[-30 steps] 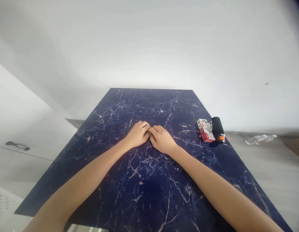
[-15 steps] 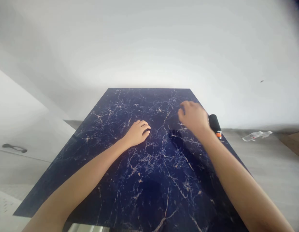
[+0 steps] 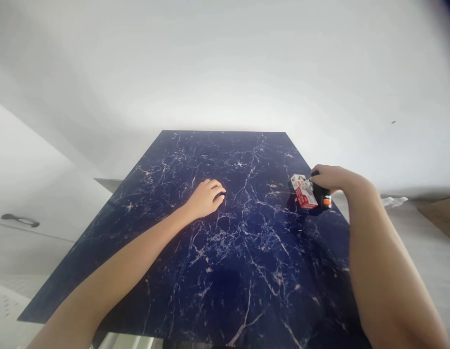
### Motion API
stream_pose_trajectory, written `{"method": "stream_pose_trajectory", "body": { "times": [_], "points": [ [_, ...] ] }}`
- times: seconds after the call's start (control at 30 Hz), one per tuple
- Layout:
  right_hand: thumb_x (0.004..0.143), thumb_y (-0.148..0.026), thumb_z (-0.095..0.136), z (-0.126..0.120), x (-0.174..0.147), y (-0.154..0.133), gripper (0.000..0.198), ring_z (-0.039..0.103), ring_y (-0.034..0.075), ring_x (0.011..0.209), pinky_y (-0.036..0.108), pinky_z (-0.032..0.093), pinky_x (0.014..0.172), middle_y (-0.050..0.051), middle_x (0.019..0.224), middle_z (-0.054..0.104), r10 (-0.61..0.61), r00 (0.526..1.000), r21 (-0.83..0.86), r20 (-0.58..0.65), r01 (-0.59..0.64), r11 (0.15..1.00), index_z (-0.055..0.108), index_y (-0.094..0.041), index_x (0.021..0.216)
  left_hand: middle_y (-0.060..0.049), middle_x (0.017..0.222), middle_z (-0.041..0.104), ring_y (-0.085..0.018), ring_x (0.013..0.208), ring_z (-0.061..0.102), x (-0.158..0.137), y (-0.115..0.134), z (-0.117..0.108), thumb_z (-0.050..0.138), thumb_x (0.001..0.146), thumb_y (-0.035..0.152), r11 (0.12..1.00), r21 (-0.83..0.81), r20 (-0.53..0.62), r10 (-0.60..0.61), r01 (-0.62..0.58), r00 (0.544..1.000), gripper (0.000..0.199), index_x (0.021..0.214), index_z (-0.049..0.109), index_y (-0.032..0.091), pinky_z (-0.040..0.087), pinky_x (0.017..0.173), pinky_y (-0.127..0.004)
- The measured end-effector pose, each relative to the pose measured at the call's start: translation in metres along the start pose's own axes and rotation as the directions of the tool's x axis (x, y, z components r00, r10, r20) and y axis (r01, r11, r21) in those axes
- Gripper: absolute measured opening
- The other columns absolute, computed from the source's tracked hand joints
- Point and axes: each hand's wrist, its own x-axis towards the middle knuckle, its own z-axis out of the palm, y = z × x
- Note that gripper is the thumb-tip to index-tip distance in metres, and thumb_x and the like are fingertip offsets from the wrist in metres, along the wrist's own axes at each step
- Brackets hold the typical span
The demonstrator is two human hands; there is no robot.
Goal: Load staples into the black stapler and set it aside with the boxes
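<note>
On the dark blue marble-patterned table (image 3: 225, 150), my left hand (image 3: 207, 198) rests palm down near the middle. Its fingers are loosely curved, the thumb apart from them, and it holds nothing that I can see. Over at the right edge, my right hand (image 3: 332, 177) has its fingers closed over the top of a black object with an orange label (image 3: 321, 198). The hand covers part of that object, so its exact kind does not show. Just left of it stands a small red and white box (image 3: 303, 192).
A pale wall (image 3: 225, 72) rises behind the table. Beyond the right edge lies a clear plastic item (image 3: 395, 201), partly hidden by my forearm. At the left is a white surface with a dark handle (image 3: 20, 220).
My right hand has moved right, from above the table to the black object, and closed on it. The red and white box, hidden before, now shows. My left hand stays in place.
</note>
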Motion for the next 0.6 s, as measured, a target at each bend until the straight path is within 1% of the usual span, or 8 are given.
{"method": "stream_pose_trajectory", "body": {
  "times": [0.03,0.1,0.17,0.2,0.3,0.4,0.5,0.6],
  "points": [
    [0.082,-0.015,0.061,0.000,0.001,-0.002,0.023,0.064,0.021,0.066,0.038,0.044,0.066,0.018,0.080,0.074,0.003,0.999,0.003,0.037,-0.003,1.000,0.078,-0.013,0.097,-0.007,0.123,0.066,-0.025,0.108,0.057,0.000,0.000,0.000,0.053,0.103,0.026,1.000,0.001,-0.001,-0.001,0.001,1.000,0.023,0.117,0.070,0.020,0.047,0.104,-0.046],
    [0.080,-0.016,0.060,-0.001,0.002,-0.011,0.040,0.068,0.025,0.076,0.038,0.048,0.069,0.018,0.098,0.076,0.046,0.985,0.011,0.168,-0.048,0.999,0.074,-0.015,0.117,-0.007,0.123,0.066,-0.025,0.108,0.057,0.000,-0.001,0.001,0.052,0.103,0.026,1.000,0.005,-0.003,-0.003,0.003,1.000,0.023,0.117,0.070,0.021,0.047,0.104,-0.047],
    [0.079,-0.020,0.059,-0.002,0.001,-0.023,0.053,0.069,0.029,0.087,0.039,0.050,0.072,0.018,0.112,0.075,0.055,0.980,-0.007,0.192,-0.055,0.998,0.068,-0.018,0.131,-0.007,0.123,0.066,-0.025,0.108,0.057,-0.001,-0.001,0.001,0.052,0.103,0.026,1.000,0.010,-0.004,-0.002,0.003,1.000,0.024,0.118,0.070,0.021,0.047,0.104,-0.047],
    [0.079,-0.021,0.058,-0.002,0.000,-0.030,0.055,0.069,0.031,0.091,0.039,0.050,0.073,0.018,0.115,0.074,0.054,0.982,-0.021,0.182,-0.051,0.998,0.067,-0.019,0.134,-0.007,0.123,0.066,-0.025,0.108,0.057,-0.001,0.000,0.000,0.051,0.103,0.026,1.000,0.013,-0.002,-0.001,0.001,1.000,0.024,0.117,0.070,0.021,0.047,0.103,-0.046],
    [0.082,-0.024,0.055,0.000,-0.004,-0.051,0.055,0.069,0.033,0.097,0.041,0.050,0.076,0.018,0.118,0.073,0.033,0.988,-0.049,0.153,-0.026,0.998,0.065,-0.020,0.136,-0.008,0.123,0.066,-0.026,0.107,0.057,-0.001,0.002,-0.001,0.051,0.103,0.026,1.000,0.017,0.001,0.002,-0.002,1.000,0.025,0.117,0.071,0.020,0.047,0.103,-0.046],
    [0.086,-0.027,0.053,0.003,-0.010,-0.079,0.054,0.069,0.033,0.102,0.041,0.050,0.081,0.018,0.123,0.073,-0.015,0.989,-0.040,0.147,0.021,0.999,0.064,-0.021,0.138,-0.008,0.123,0.067,-0.026,0.109,0.057,-0.006,0.004,-0.004,0.051,0.104,0.026,1.000,0.021,-0.054,-0.018,0.019,0.998,0.025,0.119,0.070,0.021,0.045,0.103,-0.047],
    [0.088,-0.028,0.051,0.003,-0.017,-0.117,0.052,0.070,0.034,0.105,0.041,0.051,0.085,0.018,0.125,0.072,-0.084,0.985,-0.009,0.150,0.086,0.996,0.063,-0.021,0.138,-0.007,0.121,0.069,-0.026,0.112,0.057,-0.019,0.002,-0.012,0.049,0.105,0.026,0.999,0.029,-0.131,-0.024,0.028,0.991,0.025,0.119,0.070,0.022,0.044,0.102,-0.048],
    [0.089,-0.026,0.051,0.004,-0.023,-0.167,0.048,0.069,0.037,0.107,0.044,0.051,0.088,0.021,0.123,0.072,-0.154,0.979,0.028,0.133,0.152,0.988,0.066,-0.017,0.134,-0.007,0.116,0.071,-0.025,0.108,0.058,-0.039,-0.006,-0.024,0.044,0.107,0.026,0.998,0.025,-0.211,-0.049,0.056,0.976,0.028,0.114,0.071,0.022,0.043,0.098,-0.046]
  ]
}}
